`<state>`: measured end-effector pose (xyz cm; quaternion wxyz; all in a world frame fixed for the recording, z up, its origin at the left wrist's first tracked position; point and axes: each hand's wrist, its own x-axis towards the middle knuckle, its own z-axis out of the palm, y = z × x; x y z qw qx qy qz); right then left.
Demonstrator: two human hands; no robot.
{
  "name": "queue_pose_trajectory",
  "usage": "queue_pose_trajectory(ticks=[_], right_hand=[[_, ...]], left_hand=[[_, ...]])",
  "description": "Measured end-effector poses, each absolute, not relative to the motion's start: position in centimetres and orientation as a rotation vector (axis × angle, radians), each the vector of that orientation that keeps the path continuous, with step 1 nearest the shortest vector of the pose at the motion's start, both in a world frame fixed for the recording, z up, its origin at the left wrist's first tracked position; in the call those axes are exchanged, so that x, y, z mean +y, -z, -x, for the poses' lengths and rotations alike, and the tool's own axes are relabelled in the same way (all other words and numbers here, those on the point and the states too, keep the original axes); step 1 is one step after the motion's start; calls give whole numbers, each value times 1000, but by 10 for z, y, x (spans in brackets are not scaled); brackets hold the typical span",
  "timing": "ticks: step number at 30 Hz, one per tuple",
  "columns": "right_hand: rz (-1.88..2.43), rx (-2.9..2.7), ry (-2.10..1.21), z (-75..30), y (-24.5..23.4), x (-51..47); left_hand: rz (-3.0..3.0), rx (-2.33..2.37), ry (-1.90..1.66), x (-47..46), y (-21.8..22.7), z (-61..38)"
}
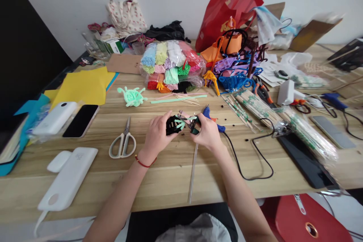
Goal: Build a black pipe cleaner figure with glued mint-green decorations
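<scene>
My left hand (159, 128) is closed around a small black slatted piece (172, 125), which looks like a little basket. Light green strips (180, 123) stick out of its right side. In my right hand (210, 130) is a pair of pliers (191, 122) with dark green handles, their metal jaws close by the green strips. Whether the jaws touch a strip I cannot tell. A blue glue gun (207, 112) lies just beyond my right hand, and a clear glue stick (193, 174) lies below it. Scissors (123, 140) with white handles rest left of my left hand.
A mint green fuzzy pipe-cleaner shape (132, 97) lies behind my hands, before bagged coloured pipe cleaners (172, 64). The glue gun's black cable (255, 178) loops across the right side. A phone (81, 121) and white power bank (68, 179) lie left; packs of sticks (255, 106) lie right.
</scene>
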<state>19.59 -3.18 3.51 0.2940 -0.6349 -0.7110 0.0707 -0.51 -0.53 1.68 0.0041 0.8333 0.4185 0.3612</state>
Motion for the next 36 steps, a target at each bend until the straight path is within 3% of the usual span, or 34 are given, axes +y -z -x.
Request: queue_pose_trajectory(ticks=[11,19,21,25,29,36], right_hand=[[1610,-1801,-266,-202,-31,-31],[1012,-1379,-1188,-212,-30,-29],[1075,-1419,-1085,-208,-31,-32],[1369,-1554,-555,-199,-33,-36],[1326,-1649,-654,-199,-32,-36],[1542,-1816,-173,-196,-28,-36]], left_hand=[[-2501,1327,-1171,-6,-20,5],[-2228,1320,-1294,-7,-21,2],[-2210,1313,-1299,-6,-20,3],[-2330,1344,-1343,-4,-22,6],[-2498,1457,-1292,-5,-25,10],[-2596,1543,-1248,-7,-24,14]])
